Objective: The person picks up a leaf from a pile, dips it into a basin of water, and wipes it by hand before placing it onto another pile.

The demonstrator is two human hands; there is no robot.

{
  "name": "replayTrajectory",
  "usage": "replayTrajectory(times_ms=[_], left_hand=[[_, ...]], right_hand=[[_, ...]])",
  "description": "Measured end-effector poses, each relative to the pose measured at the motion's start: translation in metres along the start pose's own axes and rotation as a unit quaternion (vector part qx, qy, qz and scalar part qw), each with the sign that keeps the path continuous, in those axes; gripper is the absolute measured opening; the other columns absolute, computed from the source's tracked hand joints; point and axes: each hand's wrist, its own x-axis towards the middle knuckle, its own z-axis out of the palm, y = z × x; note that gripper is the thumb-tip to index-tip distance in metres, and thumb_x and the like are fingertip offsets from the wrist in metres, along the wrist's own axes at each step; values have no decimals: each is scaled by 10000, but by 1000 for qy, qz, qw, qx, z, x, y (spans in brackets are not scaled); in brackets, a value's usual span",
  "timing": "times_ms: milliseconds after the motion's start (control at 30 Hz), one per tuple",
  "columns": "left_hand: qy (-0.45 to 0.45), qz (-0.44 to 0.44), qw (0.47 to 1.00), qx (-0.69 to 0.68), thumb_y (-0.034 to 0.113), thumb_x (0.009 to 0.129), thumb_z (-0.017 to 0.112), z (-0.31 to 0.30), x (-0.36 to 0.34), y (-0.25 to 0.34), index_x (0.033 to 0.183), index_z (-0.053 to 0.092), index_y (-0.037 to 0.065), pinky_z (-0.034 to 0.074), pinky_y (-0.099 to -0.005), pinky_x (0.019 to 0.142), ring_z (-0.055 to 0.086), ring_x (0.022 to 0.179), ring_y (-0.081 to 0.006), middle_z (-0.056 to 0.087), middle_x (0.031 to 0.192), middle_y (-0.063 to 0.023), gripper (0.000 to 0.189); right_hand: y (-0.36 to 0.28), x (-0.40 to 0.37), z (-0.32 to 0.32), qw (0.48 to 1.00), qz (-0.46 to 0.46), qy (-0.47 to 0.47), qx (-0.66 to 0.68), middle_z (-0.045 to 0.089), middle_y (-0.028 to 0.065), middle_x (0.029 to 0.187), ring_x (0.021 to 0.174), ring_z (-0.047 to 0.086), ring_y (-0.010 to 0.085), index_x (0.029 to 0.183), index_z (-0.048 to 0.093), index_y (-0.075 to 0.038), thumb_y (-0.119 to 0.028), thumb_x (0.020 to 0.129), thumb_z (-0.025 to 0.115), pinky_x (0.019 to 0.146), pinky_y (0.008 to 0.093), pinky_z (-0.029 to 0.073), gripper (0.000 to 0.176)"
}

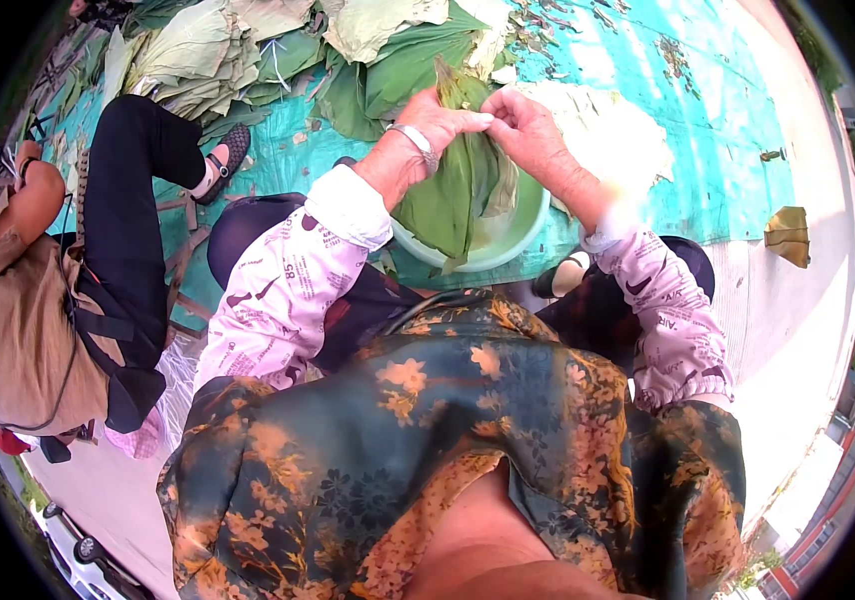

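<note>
My left hand (432,128), with a bracelet at the wrist, grips the top of a large folded green leaf (448,195), possibly several leaves in a bundle. The leaf hangs down, its stem end poking up past my fingers. Close against the left thumb, the fingers of my right hand (526,130) are pinched together. What they hold is too small to make out. Beneath the leaf stands a pale green basin (536,228), partly hidden by it; whitish liquid seems to show inside.
Piles of broad leaves (198,55), green and dried, lie on a turquoise tarp (728,130). A pale dried leaf (608,130) lies right of my hands, and a brown piece (788,236) rests near the tarp's right edge. Another person (48,310) sits close on my left.
</note>
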Motion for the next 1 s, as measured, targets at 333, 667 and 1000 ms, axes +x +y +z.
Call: replayTrajectory(times_ms=[333,667,1000], left_hand=[[109,-16,992,62,-45,696,637,-7,-4,8,997,551,-37,521,-336,639,608,714,-207,618,860,-120,313],[76,101,981,146,-16,710,652,-21,18,-2,1011,565,-23,517,-316,661,609,718,-181,622,869,-88,313],[81,87,980,157,-17,700,664,-20,20,-2,998,561,-20,515,-322,673,608,734,-186,620,868,-84,316]], right_hand=[[3,3,-2,989,-1,-91,-121,606,55,743,704,594,204,946,541,-81,-261,734,659,651,324,477,302],[29,-1,-10,964,-40,-97,-243,605,105,800,758,595,250,938,513,-83,-128,763,589,674,334,470,196],[58,-2,-18,972,36,-198,122,594,32,801,793,562,100,897,543,-26,56,717,460,734,238,441,215]])
